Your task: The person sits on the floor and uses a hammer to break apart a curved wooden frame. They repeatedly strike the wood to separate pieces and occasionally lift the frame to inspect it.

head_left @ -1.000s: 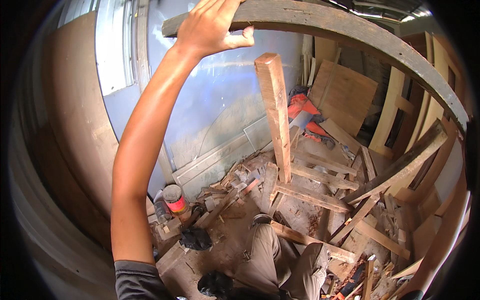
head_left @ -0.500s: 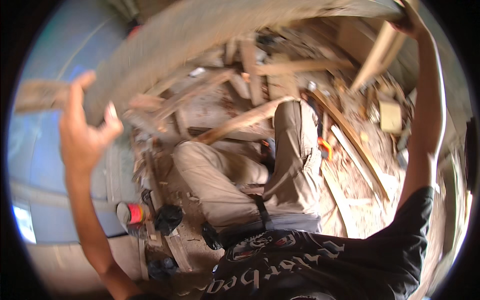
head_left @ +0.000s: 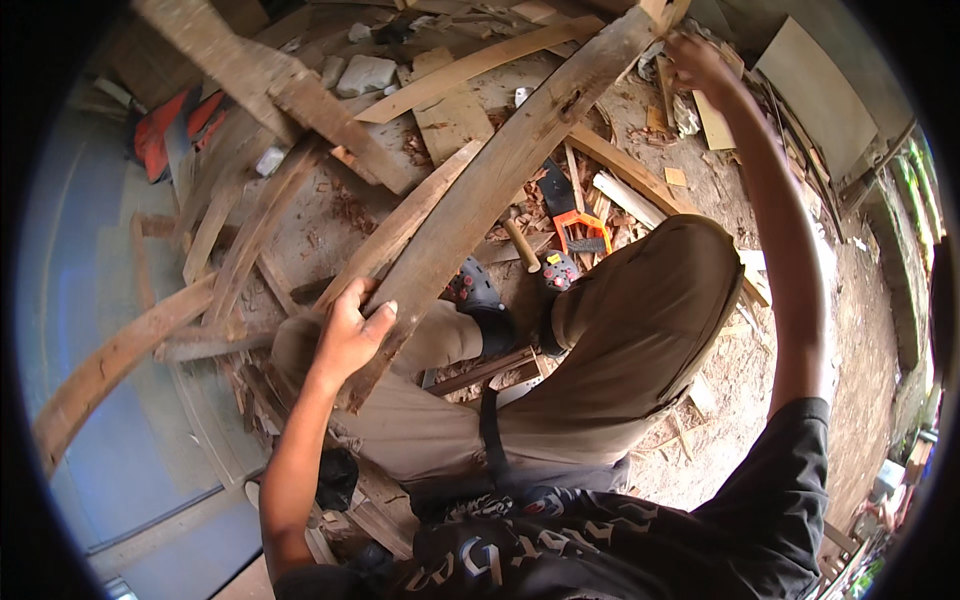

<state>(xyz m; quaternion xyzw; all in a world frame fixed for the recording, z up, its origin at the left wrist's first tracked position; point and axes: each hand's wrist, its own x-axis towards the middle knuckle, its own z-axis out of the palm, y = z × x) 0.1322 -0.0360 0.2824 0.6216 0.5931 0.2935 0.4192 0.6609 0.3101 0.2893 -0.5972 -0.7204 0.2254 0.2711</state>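
Observation:
A long weathered wooden plank (head_left: 500, 190) slants across my lap, from low on the left up to the far right. My left hand (head_left: 350, 335) is closed round its edge close to the lower end, the thumb lying on the top face. Beside the plank's far end is my right hand (head_left: 700, 70), somewhat blurred, its fingers apart and seemingly off the wood. A narrower strip of wood (head_left: 410, 215) lies along the plank's left side. Between my feet and the plank's right side rest a saw with an orange handle (head_left: 585, 232) and a wooden tool handle (head_left: 520, 245).
Several loose boards are piled at the left, among them a curved one (head_left: 120, 360). A pale block (head_left: 366, 76) and a red-and-black item (head_left: 165, 135) lie farther back. A flat panel (head_left: 818, 95) leans at the far right. Wood scraps litter the ground.
The plank has come down and nearer, from high across the view to a slant over my lap. My left hand has gone from spread fingers to a grip. My right hand has moved left, off the end.

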